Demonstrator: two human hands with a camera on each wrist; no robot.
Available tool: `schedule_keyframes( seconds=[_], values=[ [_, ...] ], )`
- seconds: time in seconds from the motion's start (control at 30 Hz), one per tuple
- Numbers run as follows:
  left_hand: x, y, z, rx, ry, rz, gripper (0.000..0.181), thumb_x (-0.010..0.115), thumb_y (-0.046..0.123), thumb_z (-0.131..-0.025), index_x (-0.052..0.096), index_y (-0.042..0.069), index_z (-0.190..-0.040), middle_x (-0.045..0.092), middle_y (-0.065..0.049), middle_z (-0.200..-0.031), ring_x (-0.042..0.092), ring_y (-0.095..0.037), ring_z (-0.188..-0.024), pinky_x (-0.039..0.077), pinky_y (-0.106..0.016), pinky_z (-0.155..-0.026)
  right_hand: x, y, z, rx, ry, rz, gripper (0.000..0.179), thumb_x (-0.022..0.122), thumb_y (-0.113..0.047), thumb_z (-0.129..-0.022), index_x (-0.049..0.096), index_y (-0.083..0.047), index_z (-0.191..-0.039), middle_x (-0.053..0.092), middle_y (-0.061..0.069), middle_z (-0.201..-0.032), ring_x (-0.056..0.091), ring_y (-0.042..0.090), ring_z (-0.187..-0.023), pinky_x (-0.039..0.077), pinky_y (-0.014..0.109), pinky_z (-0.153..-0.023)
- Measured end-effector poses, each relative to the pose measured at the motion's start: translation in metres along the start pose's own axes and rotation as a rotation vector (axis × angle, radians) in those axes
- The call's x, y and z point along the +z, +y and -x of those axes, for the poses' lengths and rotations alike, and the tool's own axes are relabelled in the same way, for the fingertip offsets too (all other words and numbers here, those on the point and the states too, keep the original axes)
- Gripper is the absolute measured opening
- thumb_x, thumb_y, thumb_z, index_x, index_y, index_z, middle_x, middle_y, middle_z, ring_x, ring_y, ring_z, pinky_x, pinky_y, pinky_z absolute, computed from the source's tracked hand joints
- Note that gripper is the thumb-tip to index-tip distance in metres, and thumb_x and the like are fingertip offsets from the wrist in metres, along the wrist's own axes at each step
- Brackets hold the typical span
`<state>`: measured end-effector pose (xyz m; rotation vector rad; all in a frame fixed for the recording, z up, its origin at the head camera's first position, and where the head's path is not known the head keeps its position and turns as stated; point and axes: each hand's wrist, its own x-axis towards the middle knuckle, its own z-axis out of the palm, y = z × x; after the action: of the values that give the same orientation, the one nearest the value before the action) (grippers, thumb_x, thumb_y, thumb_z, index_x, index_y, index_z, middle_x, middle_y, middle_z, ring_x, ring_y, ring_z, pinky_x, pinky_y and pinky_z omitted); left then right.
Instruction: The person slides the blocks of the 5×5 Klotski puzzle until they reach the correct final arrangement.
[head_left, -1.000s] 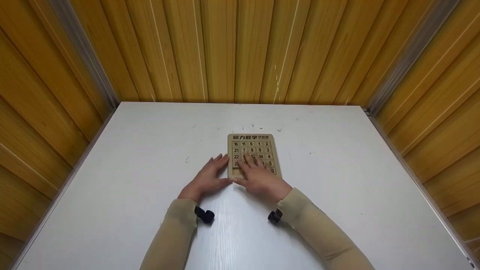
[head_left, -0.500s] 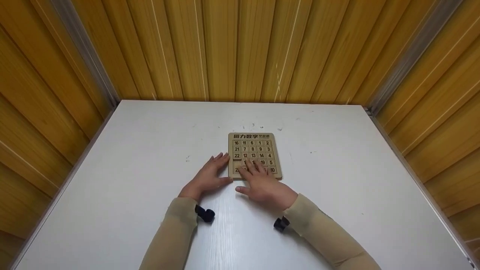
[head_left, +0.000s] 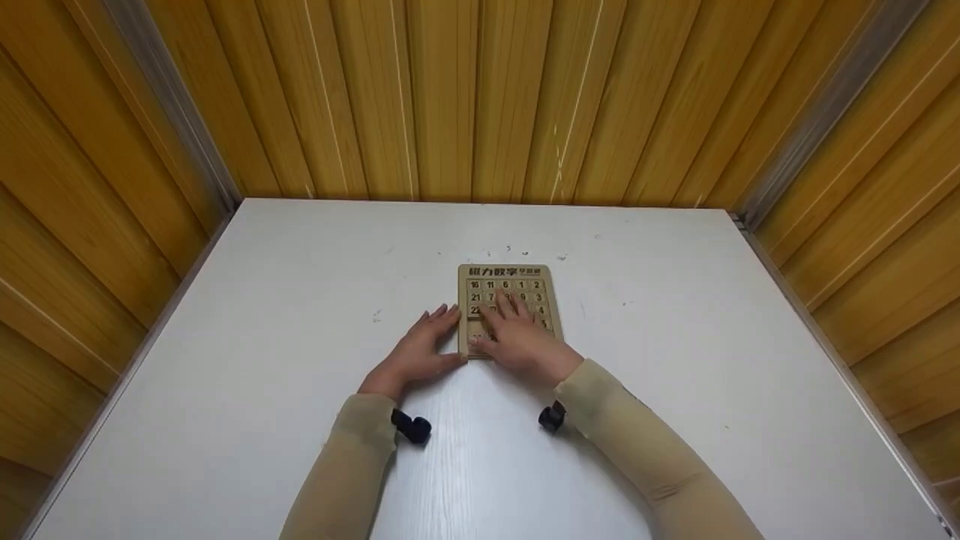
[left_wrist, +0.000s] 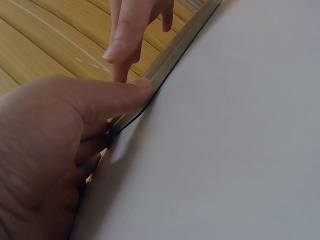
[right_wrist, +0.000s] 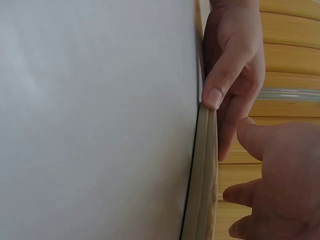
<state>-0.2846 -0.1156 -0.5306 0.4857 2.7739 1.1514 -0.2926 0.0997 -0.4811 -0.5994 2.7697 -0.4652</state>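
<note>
A wooden number slide puzzle (head_left: pixel 463 281) lies on the white table, with printed characters along its far end and rows of numbered tiles. Its gap (head_left: pixel 475 327) shows in the left column, below tile 22. My left hand (head_left: pixel 418 351) holds the near left corner, fingers along the left side and thumb on the near edge. In the left wrist view that thumb (left_wrist: pixel 135 92) presses the puzzle's rim (left_wrist: pixel 167 62). My right hand (head_left: pixel 523 341) is spread over the tiles, fingertips on the middle rows, covering much of the lower right. The right wrist view has its fingers (right_wrist: pixel 242 192) just above the puzzle's face.
Around the puzzle extends the white tabletop (head_left: pixel 300 285), with small dark marks (head_left: pixel 525 253) beyond the puzzle. Yellow wood-look panels (head_left: pixel 435 97) enclose the back and sides. Black wrist cameras (head_left: pixel 412 427) sit at both cuffs.
Tile 23 has slid toward me into the bottom left corner, so the gap now sits above it. My right hand drew back, then moved forward over the tiles. The left hand stays put.
</note>
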Motion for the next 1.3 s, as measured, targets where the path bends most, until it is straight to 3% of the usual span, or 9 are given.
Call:
schedule_keyframes(
  seconds=[0.27, 0.63, 0.8, 1.03, 1.3],
  values=[
    [0.0, 0.001, 0.0, -0.02, 0.001, 0.0, 0.081, 0.077, 0.032, -0.09, 0.038, 0.016, -0.16, 0.03, -0.01, -0.17, 0.017, -0.04, -0.16, 0.017, -0.056, -0.132, 0.004, 0.004, -0.008, 0.004, -0.007, 0.021, 0.076, 0.043, -0.061, -0.104, 0.018, -0.025, -0.166, -0.004, 0.016, -0.174, -0.007, 0.042, -0.16, 0.0, 0.066, -0.129],
    [0.0, -0.002, -0.001, 0.038, 0.005, -0.019, 0.082, 0.076, 0.035, -0.09, 0.038, 0.012, -0.159, 0.031, -0.012, -0.169, 0.02, -0.037, -0.16, 0.014, -0.054, -0.133, 0.01, 0.002, 0.011, -0.027, -0.029, 0.06, 0.081, 0.044, -0.066, -0.101, 0.013, -0.028, -0.166, -0.01, 0.012, -0.174, -0.01, 0.042, -0.16, 0.0, 0.067, -0.128],
    [0.001, -0.003, 0.0, 0.048, 0.004, -0.015, 0.082, 0.077, 0.034, -0.09, 0.038, 0.011, -0.159, 0.031, -0.012, -0.169, 0.02, -0.038, -0.159, 0.014, -0.056, -0.132, 0.005, 0.0, 0.014, -0.029, -0.016, 0.048, 0.078, 0.044, -0.064, -0.102, 0.018, -0.028, -0.166, -0.006, 0.012, -0.175, -0.008, 0.041, -0.161, 0.002, 0.069, -0.128],
    [0.001, -0.004, -0.002, 0.044, -0.007, -0.031, 0.082, 0.076, 0.032, -0.09, 0.038, 0.011, -0.159, 0.034, -0.012, -0.168, 0.02, -0.037, -0.16, 0.016, -0.053, -0.133, -0.002, 0.003, -0.007, -0.016, 0.038, 0.007, 0.073, 0.045, -0.058, -0.104, 0.025, -0.023, -0.165, -0.003, 0.013, -0.175, -0.006, 0.042, -0.161, 0.004, 0.07, -0.128],
    [0.001, -0.003, -0.002, 0.004, -0.013, -0.018, 0.082, 0.077, 0.032, -0.09, 0.037, 0.015, -0.16, 0.028, -0.012, -0.17, 0.016, -0.042, -0.16, 0.017, -0.056, -0.132, -0.002, 0.01, -0.034, 0.044, 0.025, 0.052, 0.075, 0.043, -0.061, -0.104, 0.023, -0.023, -0.165, -0.006, 0.015, -0.174, -0.003, 0.044, -0.161, 0.008, 0.072, -0.126]
  ],
)
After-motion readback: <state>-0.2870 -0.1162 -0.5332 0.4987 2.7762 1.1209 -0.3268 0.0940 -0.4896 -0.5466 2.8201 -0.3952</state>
